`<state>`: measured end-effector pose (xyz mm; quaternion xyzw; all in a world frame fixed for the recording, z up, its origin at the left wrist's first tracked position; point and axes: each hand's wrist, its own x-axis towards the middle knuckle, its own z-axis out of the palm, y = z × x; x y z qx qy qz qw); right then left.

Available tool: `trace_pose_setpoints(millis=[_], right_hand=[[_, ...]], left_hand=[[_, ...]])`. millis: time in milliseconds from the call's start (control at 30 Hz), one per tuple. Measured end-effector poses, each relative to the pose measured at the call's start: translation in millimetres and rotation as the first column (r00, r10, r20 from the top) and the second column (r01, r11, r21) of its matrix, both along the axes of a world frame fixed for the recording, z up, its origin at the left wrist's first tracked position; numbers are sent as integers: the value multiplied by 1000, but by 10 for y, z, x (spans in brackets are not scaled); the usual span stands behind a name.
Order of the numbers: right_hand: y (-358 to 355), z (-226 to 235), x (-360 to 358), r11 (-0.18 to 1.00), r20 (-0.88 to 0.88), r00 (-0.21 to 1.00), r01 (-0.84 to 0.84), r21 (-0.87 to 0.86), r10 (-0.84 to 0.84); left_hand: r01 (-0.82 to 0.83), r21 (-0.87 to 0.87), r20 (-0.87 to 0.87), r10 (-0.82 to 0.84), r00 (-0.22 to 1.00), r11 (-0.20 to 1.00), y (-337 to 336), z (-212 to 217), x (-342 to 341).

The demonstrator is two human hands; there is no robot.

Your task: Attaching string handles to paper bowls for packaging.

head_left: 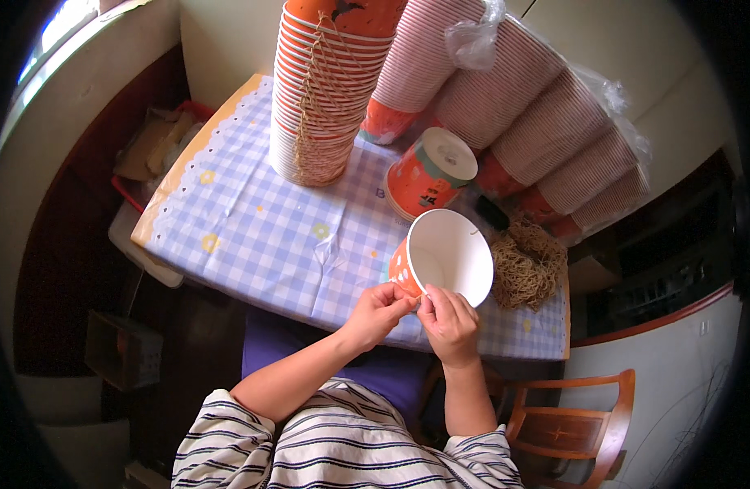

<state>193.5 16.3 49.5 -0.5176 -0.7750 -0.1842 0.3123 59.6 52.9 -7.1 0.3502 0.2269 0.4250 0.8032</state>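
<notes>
A white-lined orange paper bucket [452,253] lies tilted on the near part of the table, its mouth turned up toward me. At its near rim, my left hand [383,312] is closed in a pinch. My right hand [450,326] pinches right beside it, thumb and fingers pressed together against the rim. What lies between the fingertips is too small to make out. A short bit of twine shows at the bucket's far right rim. To the right of the bucket sits a tangled heap of tan twine [531,265].
Behind stands an upside-down orange bucket [428,175]. A tall nested stack of buckets [293,106] with twine loops down its side rises at the back. Several plastic-wrapped stacks [505,77] lean at right. A blue checked cloth [269,236] covers the table; a wooden chair [570,420] stands lower right.
</notes>
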Motion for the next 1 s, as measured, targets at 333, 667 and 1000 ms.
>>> trace_pose_setpoints(millis=[333,667,1000], right_hand=[[-349,-294,492,949,-520,823,307,69,-229],[-325,-941,865,934,-903,248,10,-358,-350],[-278,-1101,820,917,-923,94,-115,-382,-372]], left_hand=[[-82,623,-460,449,766,778,52,208,-379],[141,952,-281,585,761,273,214,884,-348],[365,923,-362,594,718,120,88,843,-166]])
